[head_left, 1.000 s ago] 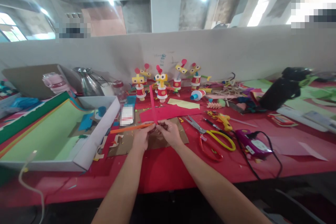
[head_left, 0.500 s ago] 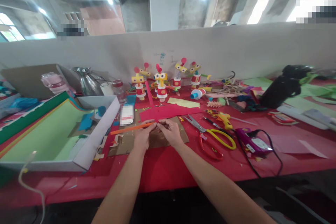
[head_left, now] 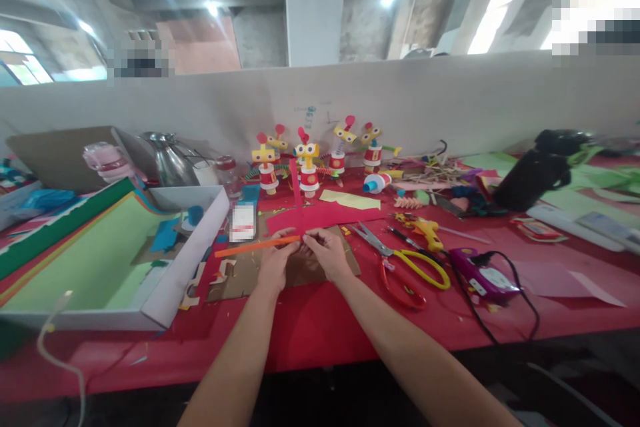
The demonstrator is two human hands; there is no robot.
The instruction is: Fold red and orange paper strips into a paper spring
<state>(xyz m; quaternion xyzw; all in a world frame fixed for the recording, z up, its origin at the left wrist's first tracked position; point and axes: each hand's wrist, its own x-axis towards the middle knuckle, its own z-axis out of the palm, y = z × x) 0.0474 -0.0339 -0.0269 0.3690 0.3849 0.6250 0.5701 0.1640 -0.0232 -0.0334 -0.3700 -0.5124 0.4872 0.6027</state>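
Note:
Over a brown cardboard sheet (head_left: 245,280), my left hand (head_left: 277,260) and my right hand (head_left: 325,255) meet fingertip to fingertip, both closed in a pinch. They hold two paper strips where these join. An orange paper strip (head_left: 255,246) points out to the left, and a red paper strip (head_left: 297,190) stands up and away from me. The join itself is mostly covered by my fingers. Just behind lies a sheet of red paper (head_left: 335,215), with a pale yellow paper piece (head_left: 350,199) beyond it.
Scissors (head_left: 395,257) with red and yellow handles lie to the right, beside a yellow glue gun (head_left: 427,233) and a purple box with a black cord (head_left: 480,273). Several paper-cup figures (head_left: 309,177) stand behind. At left is a white box (head_left: 185,280) of coloured paper.
The red strip has swung from leaning left to nearly upright. My hands stay pinched together at almost the same spot, and the view has shifted slightly.

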